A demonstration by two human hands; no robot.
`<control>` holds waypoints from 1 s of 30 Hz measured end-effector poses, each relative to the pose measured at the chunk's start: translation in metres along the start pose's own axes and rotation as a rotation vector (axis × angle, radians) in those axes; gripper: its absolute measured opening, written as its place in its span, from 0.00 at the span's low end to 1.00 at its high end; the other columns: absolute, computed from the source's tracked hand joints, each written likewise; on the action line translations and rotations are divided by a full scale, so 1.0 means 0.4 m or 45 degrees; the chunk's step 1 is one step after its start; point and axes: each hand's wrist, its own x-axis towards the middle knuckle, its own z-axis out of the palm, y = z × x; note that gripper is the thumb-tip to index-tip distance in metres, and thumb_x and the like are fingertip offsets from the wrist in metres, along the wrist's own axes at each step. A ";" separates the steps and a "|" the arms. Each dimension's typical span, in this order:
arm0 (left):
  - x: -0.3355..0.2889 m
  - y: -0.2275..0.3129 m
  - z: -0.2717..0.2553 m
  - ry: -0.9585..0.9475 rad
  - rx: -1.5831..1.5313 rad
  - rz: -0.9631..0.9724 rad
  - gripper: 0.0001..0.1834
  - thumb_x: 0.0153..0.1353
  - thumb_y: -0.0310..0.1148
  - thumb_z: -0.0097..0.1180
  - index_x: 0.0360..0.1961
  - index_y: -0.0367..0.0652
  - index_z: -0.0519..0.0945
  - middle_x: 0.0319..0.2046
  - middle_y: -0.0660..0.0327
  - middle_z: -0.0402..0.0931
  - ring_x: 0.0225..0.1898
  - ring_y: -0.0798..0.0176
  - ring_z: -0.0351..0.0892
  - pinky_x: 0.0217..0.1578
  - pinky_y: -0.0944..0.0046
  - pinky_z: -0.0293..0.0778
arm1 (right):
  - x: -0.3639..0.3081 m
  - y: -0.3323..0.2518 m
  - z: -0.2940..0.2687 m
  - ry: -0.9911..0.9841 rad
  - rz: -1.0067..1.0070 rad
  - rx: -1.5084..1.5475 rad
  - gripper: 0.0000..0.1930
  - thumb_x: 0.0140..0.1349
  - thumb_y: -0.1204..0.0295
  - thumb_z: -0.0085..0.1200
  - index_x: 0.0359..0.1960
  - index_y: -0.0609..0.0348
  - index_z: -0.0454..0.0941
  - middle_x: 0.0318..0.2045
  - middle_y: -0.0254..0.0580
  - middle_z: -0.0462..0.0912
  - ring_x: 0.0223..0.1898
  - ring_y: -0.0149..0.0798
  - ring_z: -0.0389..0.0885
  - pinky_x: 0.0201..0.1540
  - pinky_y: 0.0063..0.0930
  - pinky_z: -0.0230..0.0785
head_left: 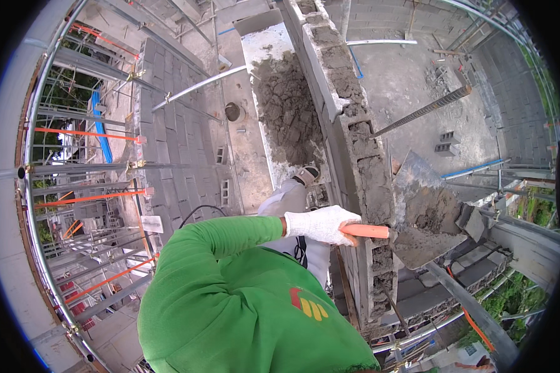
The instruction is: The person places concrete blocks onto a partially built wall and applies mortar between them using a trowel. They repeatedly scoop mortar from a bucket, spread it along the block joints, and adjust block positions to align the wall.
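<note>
My left hand [325, 225], in a white knit glove, is closed round the orange handle of a trowel [370, 231]. It reaches across the top of a narrow hollow block wall [371, 180], whose cores and joints are packed with rough grey mortar. Right at the handle's end, past the wall, is a flat grey surface with wet mortar [434, 208] on it; I cannot tell where the trowel blade ends and that surface begins. My green sleeve comes from the left. My right hand does not show.
A long white-sided trough [262, 115] of mortar lies left of the wall, my shoe at its near end. A rusty ribbed bar [426, 110] slants up beside the wall. Scaffold tubes [199, 87], a bucket [233, 112] and loose hollow blocks [447, 144] stand around.
</note>
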 end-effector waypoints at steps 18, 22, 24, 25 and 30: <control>-0.385 -0.229 -0.170 1.145 -1.069 -0.390 0.24 0.65 0.37 0.71 0.58 0.43 0.77 0.36 0.69 0.80 0.30 0.77 0.73 0.29 0.71 0.71 | -1.367 -0.793 0.302 -3.259 0.944 1.143 0.21 0.73 0.69 0.63 0.61 0.66 0.73 0.48 0.41 0.82 0.45 0.28 0.80 0.47 0.27 0.77; -0.347 -0.277 -0.296 1.242 -0.977 -0.370 0.30 0.65 0.37 0.71 0.65 0.42 0.75 0.45 0.62 0.83 0.41 0.71 0.78 0.42 0.68 0.76 | -1.469 -0.966 0.405 -3.108 1.336 1.223 0.11 0.72 0.78 0.60 0.52 0.62 0.73 0.43 0.36 0.80 0.49 0.31 0.83 0.53 0.28 0.77; -0.378 -0.291 -0.356 1.232 -0.618 -0.389 0.34 0.65 0.43 0.71 0.68 0.40 0.75 0.51 0.54 0.85 0.49 0.61 0.83 0.51 0.61 0.79 | -1.474 -1.029 0.496 -3.132 1.370 1.086 0.10 0.71 0.81 0.58 0.50 0.61 0.74 0.42 0.36 0.81 0.48 0.32 0.84 0.53 0.28 0.77; -0.407 -0.302 -0.382 1.219 -0.460 -0.467 0.34 0.65 0.45 0.70 0.68 0.40 0.75 0.52 0.52 0.85 0.51 0.59 0.84 0.53 0.59 0.79 | -1.468 -1.057 0.545 -3.144 1.257 1.151 0.09 0.72 0.78 0.57 0.51 0.59 0.74 0.39 0.37 0.82 0.37 0.31 0.82 0.42 0.29 0.76; -0.577 -0.455 -0.364 1.379 -0.249 -0.838 0.31 0.65 0.46 0.70 0.62 0.37 0.80 0.47 0.47 0.87 0.47 0.54 0.88 0.52 0.57 0.81 | -1.384 -1.151 0.730 -3.104 0.888 0.891 0.07 0.72 0.73 0.57 0.48 0.56 0.76 0.30 0.36 0.81 0.18 0.26 0.72 0.19 0.26 0.65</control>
